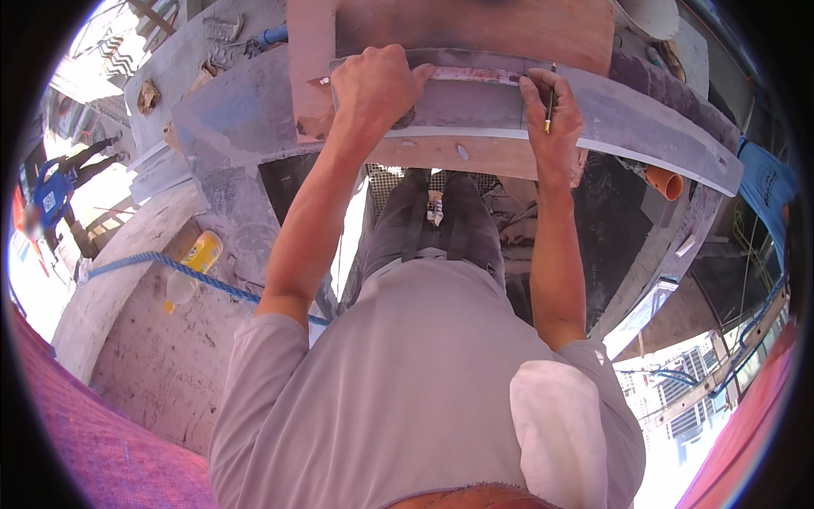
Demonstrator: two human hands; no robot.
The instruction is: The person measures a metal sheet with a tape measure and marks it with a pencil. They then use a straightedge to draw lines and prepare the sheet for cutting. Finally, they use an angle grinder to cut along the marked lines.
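Note:
A worn, pale narrow strip [475, 75], which looks like a tape measure's blade, lies across a long grey board [632, 119] with a bright front edge. At the strip's left end my left hand [373, 85] is closed, its thumb resting on the strip; a dark rounded part shows under the palm, mostly hidden. My right hand [560, 123] is at the strip's other end, its fingers pinching a slim pencil [549, 110] that stands nearly upright in this view. My right fingertips touch or almost touch the strip; I cannot tell which. A thin line crosses the board beside them.
Brown wooden panels [475, 30] stand beyond the board. An orange pipe end [666, 182] is below its right part. On the left, a blue rope [203, 276] runs past a yellow-labelled bottle [201, 253]. Another person in blue [52, 197] is at the far left.

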